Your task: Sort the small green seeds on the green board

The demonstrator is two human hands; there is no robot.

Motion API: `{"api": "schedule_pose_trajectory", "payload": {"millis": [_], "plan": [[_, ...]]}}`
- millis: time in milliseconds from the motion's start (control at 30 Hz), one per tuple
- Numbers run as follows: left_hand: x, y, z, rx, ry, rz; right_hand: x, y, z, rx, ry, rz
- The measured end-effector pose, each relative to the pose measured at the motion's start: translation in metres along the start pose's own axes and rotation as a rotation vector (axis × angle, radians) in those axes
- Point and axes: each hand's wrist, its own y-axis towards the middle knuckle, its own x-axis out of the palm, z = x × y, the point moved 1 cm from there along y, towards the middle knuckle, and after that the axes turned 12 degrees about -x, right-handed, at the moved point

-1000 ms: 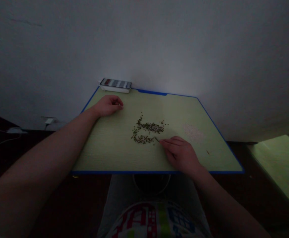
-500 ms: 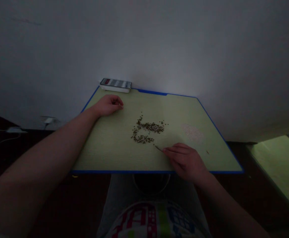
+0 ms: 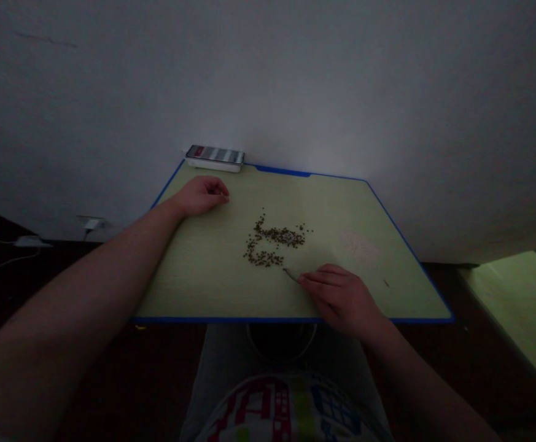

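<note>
My right hand [image 3: 336, 298] pinches slim, slightly curved tweezers [image 3: 291, 275] near the front of the board. Their tip points left and sits just right of the lower end of a scatter of small dark brown grains [image 3: 268, 258]. Whether a grain is caught in the tip is too small to tell. Among the dark grains, paler bits [image 3: 286, 236] show in the upper cluster. My left hand [image 3: 205, 195] rests on its side at the far left of the board, fingers loosely curled and thumb close to them, with nothing visible in it.
The pale board [image 3: 194, 288] has a blue rim and stands against a wall. A phone [image 3: 215, 153] lies on a white box at its back left. A patch of pale grains [image 3: 360, 245] and a small dark sliver [image 3: 386, 283] lie at right. Below the front edge is a dark round container [image 3: 281, 344].
The tweezers' tip has shifted slightly left and up, to where the nearest grains lie. My left hand stays where it was.
</note>
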Motion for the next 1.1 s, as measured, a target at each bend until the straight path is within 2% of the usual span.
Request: {"api": "schedule_pose_trajectory", "payload": {"millis": [167, 400, 933, 1100], "plan": [[0.000, -0.003, 0.004, -0.014, 0.003, 0.000, 0.003, 0.003, 0.001, 0.003, -0.024, 0.024], [-0.001, -0.002, 0.000, 0.022, 0.040, 0.002, 0.007, 0.009, 0.004, 0.027, -0.052, -0.029], [0.000, -0.003, 0.002, 0.002, 0.040, 0.007, 0.009, 0.009, 0.013, 0.101, -0.066, 0.083], [0.000, -0.002, 0.001, -0.002, 0.037, -0.001, 0.009, 0.010, 0.017, 0.100, 0.003, 0.061]]}}
